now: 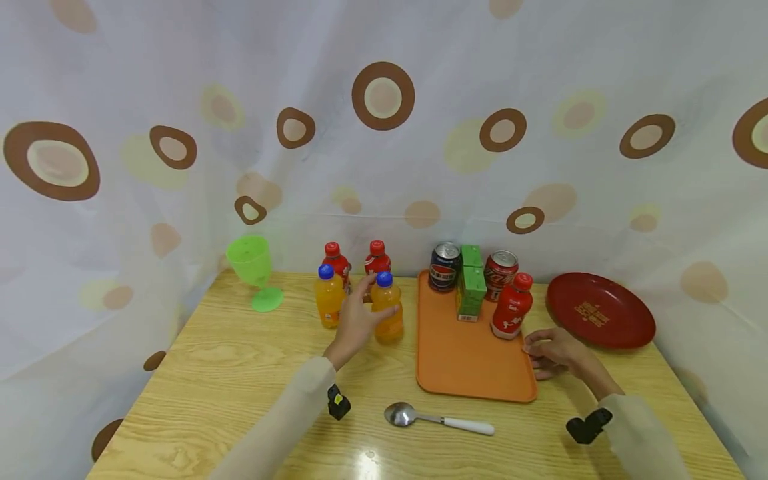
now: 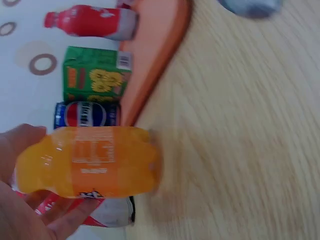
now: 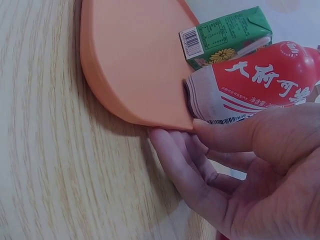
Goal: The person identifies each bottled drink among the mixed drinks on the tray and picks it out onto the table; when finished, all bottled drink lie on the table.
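The left hand (image 1: 357, 321), fingers curled round the orange bottle (image 1: 390, 329), should hold it upright while the right hand (image 1: 555, 351), pinching the tray (image 1: 459, 360), holds that steady.

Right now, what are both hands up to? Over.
Left fingers grip orange bottle nearer tray. Right fingers pinch tray's edge. Possible obstacles: cans, green cartons, red bottle on tray.

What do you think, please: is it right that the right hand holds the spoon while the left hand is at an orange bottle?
Not quite: the right hand pinches the tray, not the spoon; the right wrist view shows it. The left hand is indeed at an orange bottle.
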`<state>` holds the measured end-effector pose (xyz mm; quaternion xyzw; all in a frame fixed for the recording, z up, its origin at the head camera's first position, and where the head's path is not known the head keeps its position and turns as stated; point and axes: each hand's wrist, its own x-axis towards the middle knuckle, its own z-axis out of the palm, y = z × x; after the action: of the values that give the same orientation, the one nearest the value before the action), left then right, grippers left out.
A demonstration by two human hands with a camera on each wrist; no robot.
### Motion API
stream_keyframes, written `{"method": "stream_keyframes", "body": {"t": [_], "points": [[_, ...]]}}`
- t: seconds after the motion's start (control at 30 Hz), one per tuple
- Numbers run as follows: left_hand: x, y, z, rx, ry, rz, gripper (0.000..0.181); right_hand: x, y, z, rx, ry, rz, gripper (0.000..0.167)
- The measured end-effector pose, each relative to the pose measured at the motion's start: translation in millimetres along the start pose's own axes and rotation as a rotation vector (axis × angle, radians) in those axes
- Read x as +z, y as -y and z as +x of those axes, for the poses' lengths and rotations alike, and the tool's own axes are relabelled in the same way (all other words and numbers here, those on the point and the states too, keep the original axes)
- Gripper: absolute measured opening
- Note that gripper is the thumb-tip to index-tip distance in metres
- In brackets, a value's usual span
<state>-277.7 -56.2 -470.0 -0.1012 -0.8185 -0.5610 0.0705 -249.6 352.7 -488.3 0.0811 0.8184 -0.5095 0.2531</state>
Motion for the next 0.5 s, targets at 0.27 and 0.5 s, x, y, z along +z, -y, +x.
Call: {"method": "stream_keyframes", "body": {"t": [0.27,0.5], "points": [[4.0,10.4,3.7,0.078,-0.043,0.144,0.072,6,4,-5.7,0.016,-0.067,-0.028,0.032],[0.0,10.4,9.8,0.049,-0.027,0.151,0.074,7,5,-4.9,0.013,-0.079,-0.038,0.034]]}}
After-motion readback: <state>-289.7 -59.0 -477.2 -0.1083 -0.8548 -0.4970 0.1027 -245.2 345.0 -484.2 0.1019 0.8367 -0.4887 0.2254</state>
